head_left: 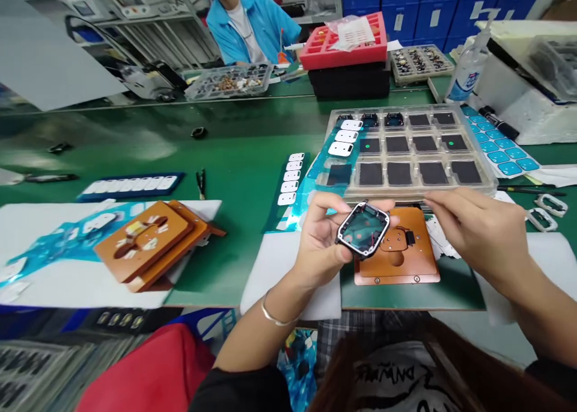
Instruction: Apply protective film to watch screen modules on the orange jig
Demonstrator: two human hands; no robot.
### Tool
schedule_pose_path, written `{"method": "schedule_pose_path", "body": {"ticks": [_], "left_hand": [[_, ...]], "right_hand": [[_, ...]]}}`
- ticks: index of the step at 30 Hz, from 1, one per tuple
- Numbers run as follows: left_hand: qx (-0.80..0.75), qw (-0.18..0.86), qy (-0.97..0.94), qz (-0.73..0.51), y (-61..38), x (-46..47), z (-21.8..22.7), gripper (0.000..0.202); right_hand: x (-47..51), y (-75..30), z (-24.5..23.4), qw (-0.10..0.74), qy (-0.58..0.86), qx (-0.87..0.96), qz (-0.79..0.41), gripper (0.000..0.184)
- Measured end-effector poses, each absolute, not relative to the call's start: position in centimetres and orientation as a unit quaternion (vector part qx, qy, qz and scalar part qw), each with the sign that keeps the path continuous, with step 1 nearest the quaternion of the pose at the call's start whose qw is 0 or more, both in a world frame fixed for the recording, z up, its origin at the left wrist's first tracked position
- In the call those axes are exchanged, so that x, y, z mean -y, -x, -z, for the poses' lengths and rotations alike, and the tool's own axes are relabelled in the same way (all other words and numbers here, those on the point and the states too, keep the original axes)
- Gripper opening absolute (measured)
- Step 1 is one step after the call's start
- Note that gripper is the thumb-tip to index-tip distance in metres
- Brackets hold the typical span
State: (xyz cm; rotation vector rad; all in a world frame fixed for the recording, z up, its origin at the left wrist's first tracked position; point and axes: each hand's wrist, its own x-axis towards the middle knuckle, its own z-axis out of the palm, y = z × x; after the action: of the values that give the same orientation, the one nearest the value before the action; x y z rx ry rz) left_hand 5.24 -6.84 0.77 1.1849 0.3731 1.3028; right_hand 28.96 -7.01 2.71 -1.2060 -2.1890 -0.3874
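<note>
My left hand (322, 237) grips a black, pale-rimmed, rounded-rectangular case (351, 219) over the flat orange plate (406, 269); my right hand (484, 231) pinches, on what I can't tell. Seemingly mid-handling, the case calls for steady fingers. Beyond lies a clear plastic compartment tray (383, 192).

Lettering in view; no word legible.
Dark letters on grey shirt front (396, 381), partly under hair. Blue-and-white label (470, 80) on clear plastic pump bottle (456, 82): print too small. White paper tags (398, 21) on blue storage bins (417, 24), white printed sheet (354, 34) on red plastic tray (315, 55): unreadable.
</note>
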Motion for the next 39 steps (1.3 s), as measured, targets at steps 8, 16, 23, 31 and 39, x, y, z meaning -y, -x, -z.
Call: {"method": "schedule_pose_path", "body": {"ticks": [8,16,23,31,39], "left_hand": [[-0.121,0.602,-0.571,-0.545,-5.4,6.9,-0.7,0.043],[-0.108,0.639,-0.576,-0.498,-5.2,7.3,-1.1,0.048],[-0.113,0.608,-0.613,-0.492,-5.1,7.3,-0.9,0.052],[-0.124,0.574,-0.640,-0.496,-4.8,7.1,-0.6,0.058],[-0.120,0.556,-0.662,-0.488,-4.9,7.1,-0.9,0.059]], "right_hand": [[9.0,-26.2,-3.7,0.430,0.229,0.871,0.068,0.019],[8.7,-26.2,-3.5,0.425,0.157,0.891,0.022,0.023],[8.2,-25.7,-2.7,0.445,0.168,0.880,0.016,0.037],[8.1,-26.1,-2.5,0.452,0.205,0.867,0.045,0.047],[8.2,-26.3,-3.2,0.466,0.222,0.857,0.015,0.041]]}}
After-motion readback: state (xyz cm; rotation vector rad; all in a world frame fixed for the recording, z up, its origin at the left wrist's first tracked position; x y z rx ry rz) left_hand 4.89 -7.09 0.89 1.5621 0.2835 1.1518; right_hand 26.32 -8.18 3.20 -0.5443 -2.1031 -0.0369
